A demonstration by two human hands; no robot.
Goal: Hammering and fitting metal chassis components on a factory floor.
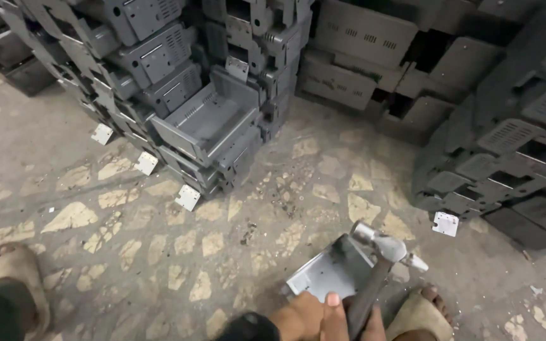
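At the bottom edge of the view a hand (314, 319) has its grip wrapped around the dark handle of a hammer (374, 278), thumb laid up along the shaft; whether this is the left or the right hand cannot be told, and no second hand shows. The hammer's steel head points up and to the right, lying over the upper right corner of a grey sheet-metal panel (327, 275) that sits tilted on the floor (159, 252) just in front of the hand, its folded lower edge nearest the fingers. A sandalled foot (421, 312) rests just right of the hammer handle, and another sandalled foot (11, 281) stands well apart at the far left. Between them the floor is open, and the open strip runs up past the panel toward the back. The floor is worn grey concrete inlaid with pale, irregular stone chips, with grit and small dark scraps scattered near the middle. Leaning stacks of grey metal housings (178, 95) close the left side, one open box-shaped casing (206, 123) jutting out at their front, with small pale metal tabs (188, 197) sticking out along their bottom edge. Darker stacks of slotted housings (507, 139) crowd the right and the back, leaving a narrow gap in between.
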